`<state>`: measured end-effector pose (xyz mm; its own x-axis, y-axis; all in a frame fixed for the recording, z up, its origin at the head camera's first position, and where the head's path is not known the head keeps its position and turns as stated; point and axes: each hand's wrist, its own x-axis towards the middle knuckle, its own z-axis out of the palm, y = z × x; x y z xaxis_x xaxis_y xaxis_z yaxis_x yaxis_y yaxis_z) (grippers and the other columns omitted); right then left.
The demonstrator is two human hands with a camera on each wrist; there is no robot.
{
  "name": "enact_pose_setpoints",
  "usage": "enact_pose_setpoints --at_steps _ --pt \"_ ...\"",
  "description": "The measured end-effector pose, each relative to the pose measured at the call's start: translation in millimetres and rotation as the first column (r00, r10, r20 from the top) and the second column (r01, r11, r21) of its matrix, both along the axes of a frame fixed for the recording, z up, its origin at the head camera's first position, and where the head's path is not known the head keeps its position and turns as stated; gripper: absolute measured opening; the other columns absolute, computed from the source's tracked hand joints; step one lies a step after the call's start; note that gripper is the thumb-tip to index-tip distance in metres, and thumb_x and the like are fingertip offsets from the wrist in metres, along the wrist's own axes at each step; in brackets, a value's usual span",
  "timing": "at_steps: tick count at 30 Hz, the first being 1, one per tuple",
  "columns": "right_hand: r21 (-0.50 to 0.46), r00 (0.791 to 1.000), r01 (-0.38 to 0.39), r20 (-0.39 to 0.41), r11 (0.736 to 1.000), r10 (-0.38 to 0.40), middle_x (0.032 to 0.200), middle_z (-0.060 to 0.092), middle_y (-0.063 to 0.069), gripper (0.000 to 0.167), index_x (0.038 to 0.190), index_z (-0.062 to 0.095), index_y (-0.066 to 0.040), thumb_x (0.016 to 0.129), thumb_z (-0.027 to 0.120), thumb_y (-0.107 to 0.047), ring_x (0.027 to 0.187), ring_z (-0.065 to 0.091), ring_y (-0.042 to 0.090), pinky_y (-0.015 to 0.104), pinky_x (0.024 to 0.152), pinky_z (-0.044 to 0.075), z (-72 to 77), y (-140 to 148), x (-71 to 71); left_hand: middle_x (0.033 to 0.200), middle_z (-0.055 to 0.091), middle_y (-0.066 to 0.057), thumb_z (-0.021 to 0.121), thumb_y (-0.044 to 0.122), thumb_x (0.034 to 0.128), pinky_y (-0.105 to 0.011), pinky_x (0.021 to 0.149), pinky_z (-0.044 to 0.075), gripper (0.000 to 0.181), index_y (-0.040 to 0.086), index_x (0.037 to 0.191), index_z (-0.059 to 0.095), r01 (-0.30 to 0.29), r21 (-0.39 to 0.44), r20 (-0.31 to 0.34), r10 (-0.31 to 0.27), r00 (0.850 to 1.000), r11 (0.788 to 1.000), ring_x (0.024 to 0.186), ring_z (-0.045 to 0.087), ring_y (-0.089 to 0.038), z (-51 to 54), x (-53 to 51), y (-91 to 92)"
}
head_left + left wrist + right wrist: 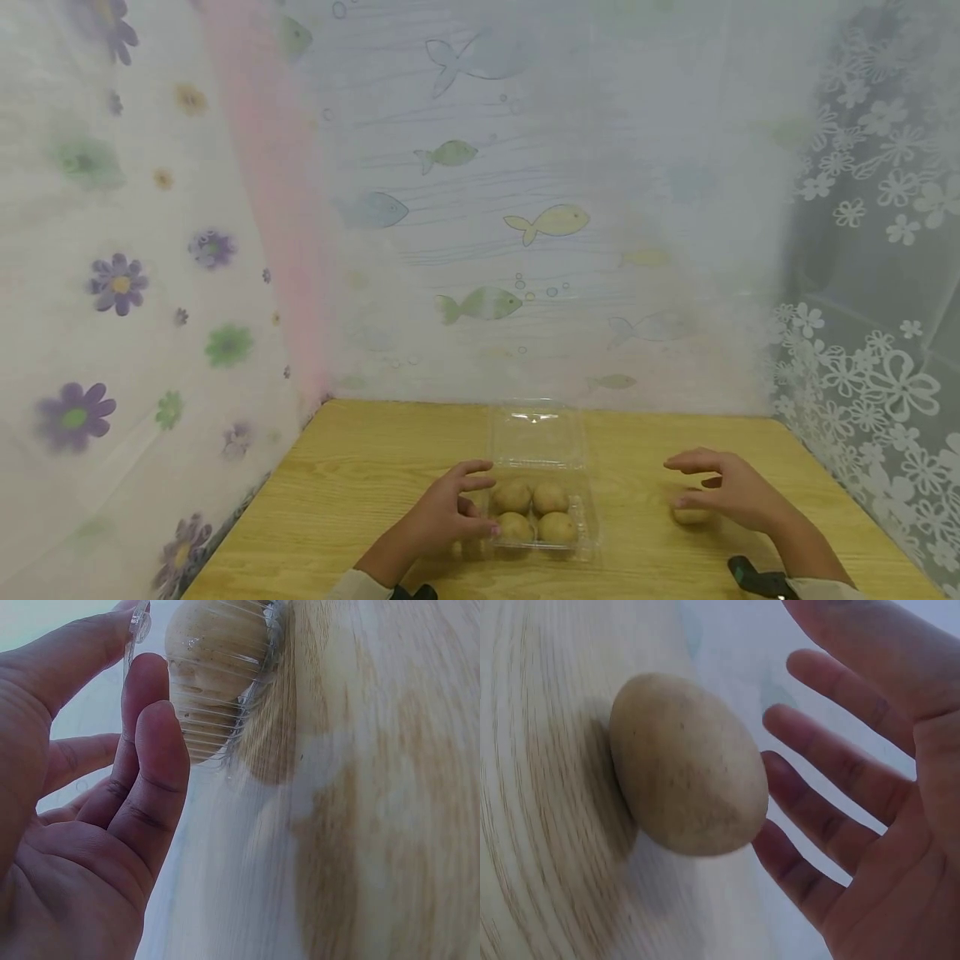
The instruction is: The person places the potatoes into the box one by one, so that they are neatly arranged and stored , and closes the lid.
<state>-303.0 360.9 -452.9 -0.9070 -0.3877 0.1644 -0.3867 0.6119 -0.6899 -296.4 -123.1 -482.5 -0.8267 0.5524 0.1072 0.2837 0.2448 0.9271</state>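
Note:
In the head view a clear plastic clamshell container [588, 517] stands with its lid [537, 433] raised toward the back, several round tan potatoes [557, 527] in it. My left hand [448, 512] holds its left edge: in the left wrist view the thumb and bent fingers [157, 750] meet the clear rim [137, 634] beside a potato [217, 645]. My right hand [738, 492] hovers around one loose potato [690, 515] on the table. Up close, this egg-shaped potato [690, 765] has small dark specks; the fingers [817, 802] are spread behind it, not closed round it.
The wood-grain table [397, 433] reaches back to a sheet [540, 350] printed with fish. Flowered sheets hang on the left [135, 333] and right [885, 392] of it. Dark wrist bands [757, 579] show near both sleeves.

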Motion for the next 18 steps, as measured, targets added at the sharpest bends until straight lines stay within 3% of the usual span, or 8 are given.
enact_pose_setpoints --at_steps 6,10,18 --pt "-0.030 0.997 -0.066 0.038 0.997 0.067 0.143 0.058 0.028 0.050 0.141 0.062 0.000 0.097 0.075 -0.019 0.119 0.065 0.031 0.036 0.085 0.059 -5.0 16 0.8 0.160 0.039 -0.024 0.086 0.025 0.0874 -0.025 0.070 0.059 0.088 0.009 0.159 0.039 0.004 -0.002 -0.006 -0.004 1.000 1.000 0.085 0.073 -0.016 -1.3 -0.8 -0.6" --pt "-0.038 0.995 -0.070 0.065 0.997 0.072 0.141 0.060 0.028 0.052 0.141 0.061 0.000 0.096 0.076 -0.020 0.116 0.067 0.017 0.027 0.084 0.057 -9.6 23 1.2 0.162 0.037 -0.021 0.086 0.025 0.0876 -0.025 0.070 0.059 0.086 0.008 0.158 0.041 -0.003 -0.017 -0.011 0.003 1.000 1.000 0.085 0.073 -0.016 -1.9 -1.5 0.0" --pt "-0.080 0.984 -0.111 0.133 0.991 0.121 0.141 0.058 0.032 0.055 0.142 0.059 0.004 0.094 0.078 -0.017 0.110 0.061 -0.006 0.029 0.081 0.059 -16.6 30 -1.1 0.162 0.038 -0.022 0.087 0.025 0.0871 -0.025 0.070 0.059 0.087 0.011 0.159 0.040 -0.003 -0.011 -0.002 0.003 1.000 1.000 0.086 0.074 -0.018 -2.2 -0.6 -0.5"
